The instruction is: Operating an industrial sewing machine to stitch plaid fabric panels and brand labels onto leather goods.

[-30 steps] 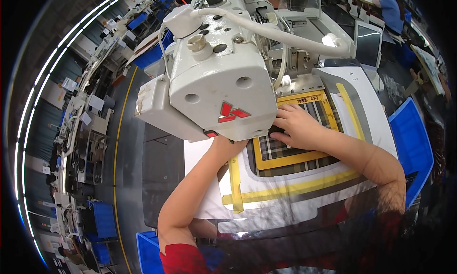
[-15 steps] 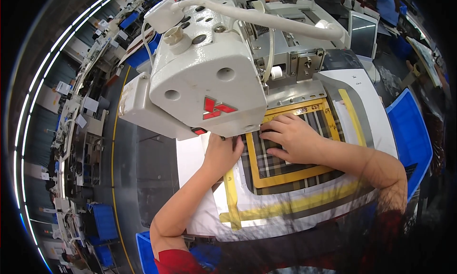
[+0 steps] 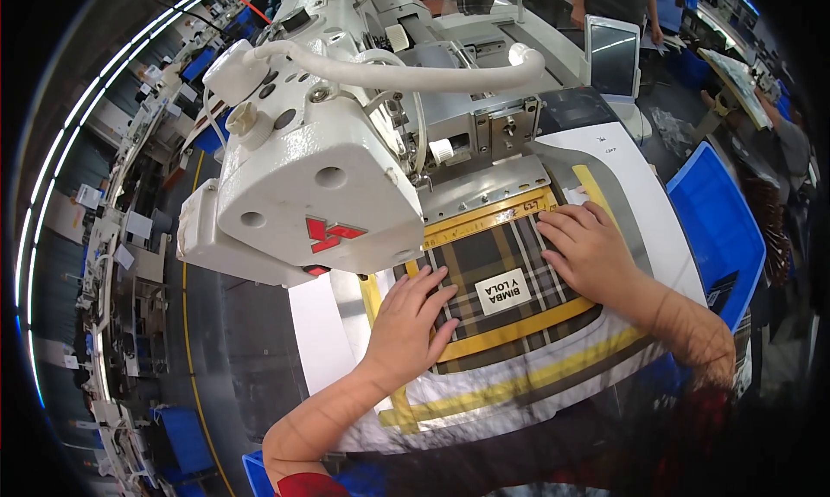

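At the far left, benches recede in a row, with one blue bin [image 3: 183, 441] by their near end; what it holds cannot be made out. A second blue bin [image 3: 257, 473] shows only a corner at the near edge, left of the person's forearm, its contents hidden. Next comes the dark counter [image 3: 266, 359], then one white sewing machine [image 3: 320, 186], its head standing over the far left part of the work.

The left hand [image 3: 406, 324] lies with fingers spread on the left part of one plaid cloth [image 3: 467, 259], across the left side of a yellow frame [image 3: 519, 328]. The cloth lies between the two hands, which are well apart, laid flat and clamped on nothing. One white label [image 3: 503, 291] sits on it between them. Three yellow tape strips [image 3: 527, 385] run outside the frame: left, near and right. At its far side lies one perforated metal plate [image 3: 493, 190].

The right hand [image 3: 588, 251] rests its fingers on the cloth's right edge, over the frame's right side. Farther right, past a white sheet [image 3: 644, 216], a third blue bin [image 3: 718, 225] holds something dark and flat toward its near end.
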`<move>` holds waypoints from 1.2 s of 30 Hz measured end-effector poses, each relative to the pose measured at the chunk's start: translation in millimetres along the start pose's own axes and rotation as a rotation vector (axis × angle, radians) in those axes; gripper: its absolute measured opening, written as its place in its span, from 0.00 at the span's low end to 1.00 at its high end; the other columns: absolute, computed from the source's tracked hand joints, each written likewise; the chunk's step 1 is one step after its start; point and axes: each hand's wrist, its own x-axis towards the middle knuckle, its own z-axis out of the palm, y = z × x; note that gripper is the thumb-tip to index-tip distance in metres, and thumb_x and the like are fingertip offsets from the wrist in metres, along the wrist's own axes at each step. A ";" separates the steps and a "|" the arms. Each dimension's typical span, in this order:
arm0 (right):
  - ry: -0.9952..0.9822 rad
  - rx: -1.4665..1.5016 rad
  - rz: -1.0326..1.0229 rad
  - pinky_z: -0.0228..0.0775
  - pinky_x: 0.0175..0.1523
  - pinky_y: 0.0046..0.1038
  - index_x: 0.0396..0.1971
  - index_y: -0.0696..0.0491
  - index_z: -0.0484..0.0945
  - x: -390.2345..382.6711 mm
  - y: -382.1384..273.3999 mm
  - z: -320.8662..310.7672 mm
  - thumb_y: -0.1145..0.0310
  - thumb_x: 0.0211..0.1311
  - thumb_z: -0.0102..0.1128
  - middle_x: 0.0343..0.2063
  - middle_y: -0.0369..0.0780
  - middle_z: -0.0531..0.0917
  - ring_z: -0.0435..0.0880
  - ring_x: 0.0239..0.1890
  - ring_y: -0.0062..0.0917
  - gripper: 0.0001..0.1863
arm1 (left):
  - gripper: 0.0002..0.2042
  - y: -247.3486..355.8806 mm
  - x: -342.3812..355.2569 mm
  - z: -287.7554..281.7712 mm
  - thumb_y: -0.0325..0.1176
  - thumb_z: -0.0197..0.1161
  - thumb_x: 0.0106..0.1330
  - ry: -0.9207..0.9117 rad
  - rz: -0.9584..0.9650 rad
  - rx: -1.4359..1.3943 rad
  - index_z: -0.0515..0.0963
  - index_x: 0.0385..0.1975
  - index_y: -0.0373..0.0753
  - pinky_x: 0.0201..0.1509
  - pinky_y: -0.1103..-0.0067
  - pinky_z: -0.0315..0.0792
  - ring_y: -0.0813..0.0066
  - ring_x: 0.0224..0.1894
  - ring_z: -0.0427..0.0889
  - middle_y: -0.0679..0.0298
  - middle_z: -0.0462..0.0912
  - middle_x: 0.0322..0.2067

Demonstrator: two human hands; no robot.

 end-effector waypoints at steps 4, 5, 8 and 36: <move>0.011 -0.015 -0.027 0.60 0.62 0.37 0.46 0.54 0.77 1.5 -1.3 1.7 0.66 0.54 0.63 0.50 0.37 0.78 0.73 0.54 0.30 0.19 | 0.20 -1.7 -1.8 0.3 0.35 0.62 0.61 -0.061 -0.018 0.024 0.72 0.53 0.40 0.69 0.62 0.57 0.59 0.65 0.66 0.60 0.70 0.59; 0.010 -0.013 -0.028 0.60 0.62 0.37 0.46 0.54 0.77 1.7 -0.9 2.2 0.66 0.54 0.63 0.50 0.37 0.78 0.73 0.54 0.30 0.19 | 0.20 -2.4 -3.0 0.5 0.35 0.62 0.61 -0.064 -0.027 0.018 0.72 0.53 0.40 0.69 0.62 0.57 0.60 0.65 0.66 0.60 0.70 0.60; -0.015 0.007 -0.022 0.60 0.62 0.35 0.46 0.55 0.77 2.9 -1.2 2.3 0.67 0.54 0.62 0.50 0.38 0.78 0.74 0.53 0.30 0.19 | 0.20 -1.5 -1.8 1.2 0.31 0.63 0.58 -0.045 -0.018 -0.038 0.73 0.51 0.39 0.68 0.59 0.58 0.56 0.65 0.66 0.58 0.70 0.60; 0.049 0.071 -0.105 0.66 0.57 0.36 0.43 0.62 0.79 1.0 8.8 12.4 0.68 0.54 0.62 0.46 0.46 0.80 0.76 0.50 0.36 0.18 | 0.20 -0.8 -1.7 9.3 0.30 0.61 0.59 -0.067 -0.046 -0.001 0.72 0.53 0.40 0.68 0.60 0.58 0.56 0.64 0.65 0.58 0.69 0.60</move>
